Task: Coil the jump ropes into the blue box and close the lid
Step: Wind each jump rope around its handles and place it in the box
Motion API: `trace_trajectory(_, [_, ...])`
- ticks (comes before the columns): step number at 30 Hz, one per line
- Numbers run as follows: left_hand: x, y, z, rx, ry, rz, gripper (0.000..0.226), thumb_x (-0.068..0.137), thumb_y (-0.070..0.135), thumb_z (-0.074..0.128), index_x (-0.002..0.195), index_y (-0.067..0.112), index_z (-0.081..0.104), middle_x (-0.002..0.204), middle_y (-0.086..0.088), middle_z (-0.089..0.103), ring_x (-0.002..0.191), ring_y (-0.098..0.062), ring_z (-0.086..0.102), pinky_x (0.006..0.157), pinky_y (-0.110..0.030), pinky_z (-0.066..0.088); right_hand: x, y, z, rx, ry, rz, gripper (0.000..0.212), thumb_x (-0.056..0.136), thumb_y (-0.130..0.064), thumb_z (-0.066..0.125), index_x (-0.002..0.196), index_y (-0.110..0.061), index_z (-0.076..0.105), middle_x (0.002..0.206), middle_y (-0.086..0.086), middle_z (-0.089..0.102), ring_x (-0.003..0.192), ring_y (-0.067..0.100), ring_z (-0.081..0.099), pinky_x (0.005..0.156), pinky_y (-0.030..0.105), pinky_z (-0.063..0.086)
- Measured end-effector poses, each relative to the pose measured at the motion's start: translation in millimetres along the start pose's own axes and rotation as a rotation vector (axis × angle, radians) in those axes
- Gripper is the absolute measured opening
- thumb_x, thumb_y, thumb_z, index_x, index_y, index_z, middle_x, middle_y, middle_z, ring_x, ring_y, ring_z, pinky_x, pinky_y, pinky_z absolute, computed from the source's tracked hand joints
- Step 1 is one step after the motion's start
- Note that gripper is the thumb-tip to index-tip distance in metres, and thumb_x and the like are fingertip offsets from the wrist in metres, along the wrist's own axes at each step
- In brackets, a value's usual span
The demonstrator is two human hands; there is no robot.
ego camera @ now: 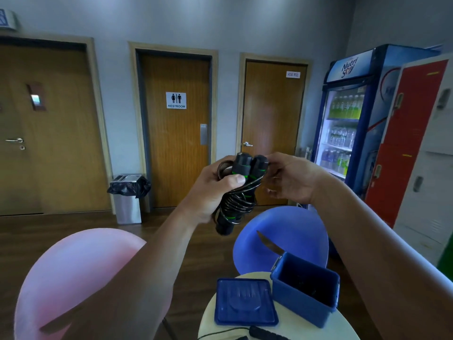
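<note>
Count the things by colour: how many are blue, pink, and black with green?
Blue: 3, the box, the lid, the chair
Pink: 1, the chair
Black with green: 1, the jump rope
Total: 5

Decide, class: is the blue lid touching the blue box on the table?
Apart. The head view shows the blue lid lying flat left of the open blue box, with a strip of pale table visible between them.

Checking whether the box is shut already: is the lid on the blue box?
No, the lid lies flat on the round table beside the open blue box.
</note>
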State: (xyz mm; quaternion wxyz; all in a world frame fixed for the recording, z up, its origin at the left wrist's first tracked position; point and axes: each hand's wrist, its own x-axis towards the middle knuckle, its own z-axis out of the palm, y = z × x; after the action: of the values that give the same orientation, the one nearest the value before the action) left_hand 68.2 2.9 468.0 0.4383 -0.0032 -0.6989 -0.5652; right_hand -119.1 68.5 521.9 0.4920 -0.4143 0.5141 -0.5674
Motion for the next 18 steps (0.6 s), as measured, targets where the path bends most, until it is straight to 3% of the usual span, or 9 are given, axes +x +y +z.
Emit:
trace_trajectory(2, [-2,0,-2,0.011,0.004,-0.051,0.025,0.082,0.023,0.066,0.106,0.016,0.071,0.087,-0.002,0.071,0.083,-0.020,0.070,0.073,-0.030,0.057,3,-4,0,0.014,-0.015,-0.081,0.032,0.091,-0.022,0.066,0.060,-0.017,0.059,0.062,0.001,0.053,0.066,0.018,0.055,0.054,0.029,0.047])
trace_trajectory(6, [-9,-4,-6,0.151,-0.046,-0.166,0.024,0.089,0.022,0.064,0.111,0.013,0.067,0.088,-0.004,0.071,0.083,-0.020,0.071,0.074,-0.028,0.056,3,-12,-5,-0.028,-0.057,-0.185,0.046,0.092,-0.024,0.065,0.048,-0.025,0.053,0.060,-0.003,0.047,0.070,0.017,0.054,0.067,0.033,0.037])
trace_trajectory(11, [-9,-5,-2,0.152,-0.014,-0.050,0.022,0.088,0.028,0.062,0.106,0.022,0.072,0.089,-0.002,0.068,0.087,-0.022,0.067,0.081,-0.036,0.053,7,-7,0,-0.076,-0.021,-0.119,0.048,0.090,-0.026,0.066,0.043,-0.025,0.055,0.067,-0.003,0.050,0.067,0.014,0.053,0.065,0.031,0.033])
trace_trajectory(15, [-6,-3,2,0.103,0.024,0.033,0.014,0.085,0.026,0.063,0.096,0.020,0.070,0.083,0.004,0.066,0.081,-0.019,0.063,0.079,-0.035,0.050,8,7,5,-0.115,0.050,-0.056,0.032,0.090,-0.027,0.064,0.060,-0.023,0.056,0.060,-0.002,0.051,0.054,0.012,0.049,0.060,0.030,0.031])
trace_trajectory(18, [0,-3,7,0.097,0.209,0.087,0.013,0.079,0.030,0.064,0.090,0.024,0.070,0.079,0.005,0.067,0.078,-0.018,0.064,0.075,-0.032,0.053,12,24,7,-0.090,0.073,-0.007,0.023,0.089,-0.031,0.066,0.070,-0.023,0.055,0.059,-0.003,0.045,0.045,0.011,0.048,0.058,0.031,0.027])
